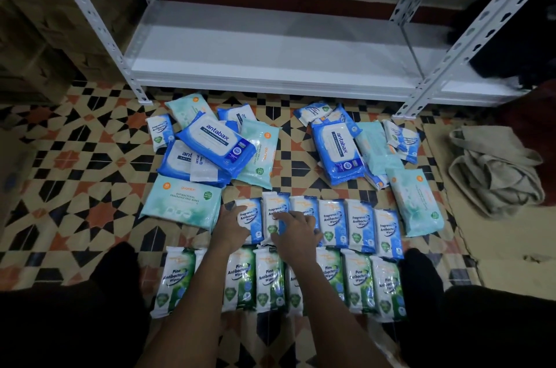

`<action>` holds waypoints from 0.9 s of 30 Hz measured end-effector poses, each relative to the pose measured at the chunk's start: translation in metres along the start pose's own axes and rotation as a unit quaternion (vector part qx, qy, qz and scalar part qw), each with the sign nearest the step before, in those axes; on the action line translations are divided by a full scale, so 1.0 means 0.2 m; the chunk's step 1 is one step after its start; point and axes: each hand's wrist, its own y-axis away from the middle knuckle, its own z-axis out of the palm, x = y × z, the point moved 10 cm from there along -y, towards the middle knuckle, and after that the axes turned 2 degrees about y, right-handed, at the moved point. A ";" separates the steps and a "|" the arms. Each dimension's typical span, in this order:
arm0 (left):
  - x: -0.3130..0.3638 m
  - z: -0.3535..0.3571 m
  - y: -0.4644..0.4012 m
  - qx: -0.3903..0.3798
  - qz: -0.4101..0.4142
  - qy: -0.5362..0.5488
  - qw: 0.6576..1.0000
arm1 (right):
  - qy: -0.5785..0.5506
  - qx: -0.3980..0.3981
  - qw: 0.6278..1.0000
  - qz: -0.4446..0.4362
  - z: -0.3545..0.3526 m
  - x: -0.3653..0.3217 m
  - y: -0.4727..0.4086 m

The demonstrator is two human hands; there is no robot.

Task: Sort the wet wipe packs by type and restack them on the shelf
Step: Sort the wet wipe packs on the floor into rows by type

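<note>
Left hand [233, 224] is curled on the end blue Fragrance Free pack [251, 214]; right hand [296, 230] is spread, fingers bent, over neighbouring blue packs [278, 214]. Grip uncertain.
</note>
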 end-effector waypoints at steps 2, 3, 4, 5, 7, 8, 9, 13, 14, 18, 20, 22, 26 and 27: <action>-0.01 -0.05 0.00 0.023 -0.015 0.069 0.997 | -0.031 0.007 0.999 0.029 -0.03 0.01 -0.03; -0.02 -0.09 0.00 0.051 -0.023 0.097 0.994 | -0.050 0.015 0.997 0.048 -0.05 0.02 -0.04; -0.04 -0.13 0.00 0.075 -0.040 0.129 0.988 | -0.069 0.030 0.995 0.067 -0.06 0.02 -0.06; -0.07 -0.15 0.00 0.091 -0.060 0.178 0.978 | -0.087 0.052 0.992 0.079 -0.08 0.02 -0.08; -0.11 -0.19 -0.02 0.109 -0.095 0.288 0.947 | -0.151 0.112 0.979 0.080 -0.13 -0.01 -0.11; -0.12 -0.21 -0.03 0.121 -0.105 0.333 0.929 | -0.197 0.131 0.969 0.073 -0.14 -0.04 -0.13; -0.12 -0.25 -0.02 0.140 -0.112 0.367 0.913 | -0.235 0.135 0.960 0.067 -0.14 -0.08 -0.15; -0.07 -0.48 -0.03 0.271 -0.052 0.339 0.899 | -0.327 0.114 0.938 0.019 -0.13 -0.27 -0.27; -0.02 -0.53 -0.04 0.291 -0.024 0.302 0.907 | -0.351 0.097 0.931 0.019 -0.12 -0.32 -0.30; 0.07 -0.68 -0.16 0.324 -0.005 0.205 0.924 | -0.473 -0.019 0.875 0.106 0.06 -0.45 -0.52; 0.08 -0.72 -0.25 0.298 -0.022 0.150 0.942 | -0.489 -0.071 0.857 0.143 0.15 -0.51 -0.62; 0.07 -0.71 -0.33 0.254 -0.024 0.129 0.958 | -0.499 -0.090 0.850 0.146 0.21 -0.55 -0.70; 0.06 -0.66 -0.37 0.235 0.018 0.099 0.967 | -0.512 -0.063 0.846 0.136 0.16 -0.57 -0.76; 0.05 -0.66 -0.37 0.240 0.023 0.089 0.966 | -0.506 -0.045 0.852 0.123 0.13 -0.56 -0.76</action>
